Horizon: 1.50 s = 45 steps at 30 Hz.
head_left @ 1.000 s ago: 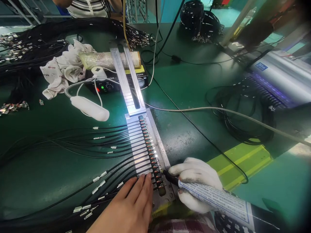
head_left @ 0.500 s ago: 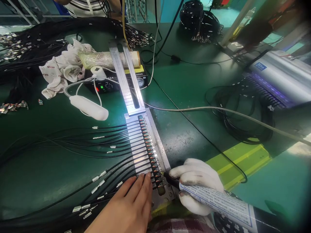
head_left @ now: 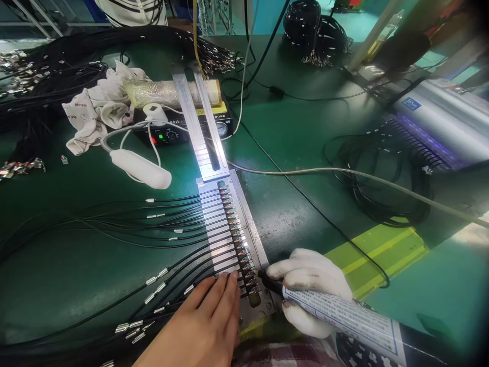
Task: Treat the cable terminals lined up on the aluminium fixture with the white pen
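My right hand (head_left: 315, 288), in a white glove with grubby fingertips, is closed around a black glue syringe (head_left: 344, 317) with a printed white label. Its dark nozzle points left, at the lower part of a metal fixture (head_left: 250, 219). Black cables (head_left: 191, 255) lie side by side across this fixture, their stripped ends lined up over a dark slot. My bare left hand (head_left: 210, 311) rests flat over the lowest cables, fingers stretched out and fingertips close to the slot. Small metal sleeves (head_left: 156, 276) sit on several cables left of the fixture. My palm hides part of the cables.
A slotted metal bar (head_left: 198, 122) rises behind the fixture, before a black control box (head_left: 179, 133). A white lamp (head_left: 141, 169) shines nearby. Cable bundles (head_left: 160, 46) lie behind; a silver UV lamp housing (head_left: 439, 120) stands right. A hose (head_left: 344, 172) crosses the table.
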Each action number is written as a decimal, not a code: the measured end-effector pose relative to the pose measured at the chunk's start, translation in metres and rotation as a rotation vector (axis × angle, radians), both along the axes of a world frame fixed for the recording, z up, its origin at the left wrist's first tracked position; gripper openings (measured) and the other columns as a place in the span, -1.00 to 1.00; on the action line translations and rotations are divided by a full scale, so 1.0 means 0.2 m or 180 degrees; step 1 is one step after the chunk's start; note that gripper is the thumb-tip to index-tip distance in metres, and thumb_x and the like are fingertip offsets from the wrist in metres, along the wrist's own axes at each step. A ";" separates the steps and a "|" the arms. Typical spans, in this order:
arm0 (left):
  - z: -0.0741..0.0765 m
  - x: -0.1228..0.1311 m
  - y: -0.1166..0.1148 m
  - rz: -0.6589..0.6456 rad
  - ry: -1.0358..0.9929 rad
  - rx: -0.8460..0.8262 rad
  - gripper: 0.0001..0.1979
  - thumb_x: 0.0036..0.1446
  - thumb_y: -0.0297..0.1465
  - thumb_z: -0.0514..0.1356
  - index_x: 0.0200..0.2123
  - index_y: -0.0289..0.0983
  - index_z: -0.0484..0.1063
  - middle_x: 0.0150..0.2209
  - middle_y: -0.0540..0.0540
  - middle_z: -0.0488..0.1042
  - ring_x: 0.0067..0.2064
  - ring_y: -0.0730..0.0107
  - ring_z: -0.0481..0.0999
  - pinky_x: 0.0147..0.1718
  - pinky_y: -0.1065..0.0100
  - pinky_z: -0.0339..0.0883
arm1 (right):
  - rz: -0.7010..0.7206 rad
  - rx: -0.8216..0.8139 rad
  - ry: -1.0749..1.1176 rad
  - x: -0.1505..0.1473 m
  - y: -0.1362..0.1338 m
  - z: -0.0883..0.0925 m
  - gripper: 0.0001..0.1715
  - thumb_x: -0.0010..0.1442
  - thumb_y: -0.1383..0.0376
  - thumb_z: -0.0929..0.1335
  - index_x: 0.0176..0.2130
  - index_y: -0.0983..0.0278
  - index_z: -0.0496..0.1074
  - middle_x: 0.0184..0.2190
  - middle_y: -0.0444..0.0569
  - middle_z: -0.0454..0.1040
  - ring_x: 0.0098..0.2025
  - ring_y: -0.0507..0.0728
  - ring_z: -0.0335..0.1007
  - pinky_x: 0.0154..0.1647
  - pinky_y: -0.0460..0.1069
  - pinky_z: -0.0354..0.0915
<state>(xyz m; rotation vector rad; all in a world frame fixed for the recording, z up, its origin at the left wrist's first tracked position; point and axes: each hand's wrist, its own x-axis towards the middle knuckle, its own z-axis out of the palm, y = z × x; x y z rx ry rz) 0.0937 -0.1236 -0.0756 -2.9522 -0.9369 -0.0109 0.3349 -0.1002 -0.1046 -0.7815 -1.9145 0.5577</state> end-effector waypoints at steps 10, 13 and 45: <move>0.00 0.00 0.01 -0.0011 -0.0012 0.0072 -0.64 0.34 -0.22 0.03 -0.01 -0.21 0.55 0.06 -0.13 0.54 0.04 0.20 0.46 0.10 0.19 0.11 | -0.0012 -0.0049 -0.0057 0.00 0.00 -0.01 -0.82 0.05 0.35 0.35 -0.26 0.24 0.35 -0.31 0.05 0.63 -0.47 0.12 0.53 -0.49 0.02 0.31; 0.00 0.00 0.00 0.0001 0.0006 0.0045 -0.63 0.35 -0.21 0.03 0.00 -0.22 0.54 0.08 -0.14 0.53 0.05 0.19 0.45 0.10 0.20 0.12 | 0.0006 -0.0042 -0.0071 0.00 0.01 0.00 -0.82 0.05 0.36 0.35 -0.26 0.25 0.34 -0.31 0.05 0.63 -0.44 0.12 0.55 -0.49 0.00 0.31; 0.02 0.01 -0.06 -0.0014 -0.0115 0.0252 -0.53 0.39 -0.34 -0.15 -0.06 -0.22 0.58 -0.01 -0.12 0.59 -0.01 0.22 0.49 0.08 0.17 0.10 | -0.0145 0.0102 0.0004 0.00 -0.02 0.03 -0.80 0.04 0.39 0.33 -0.25 0.23 0.33 -0.32 0.03 0.63 -0.50 0.10 0.51 -0.52 0.00 0.29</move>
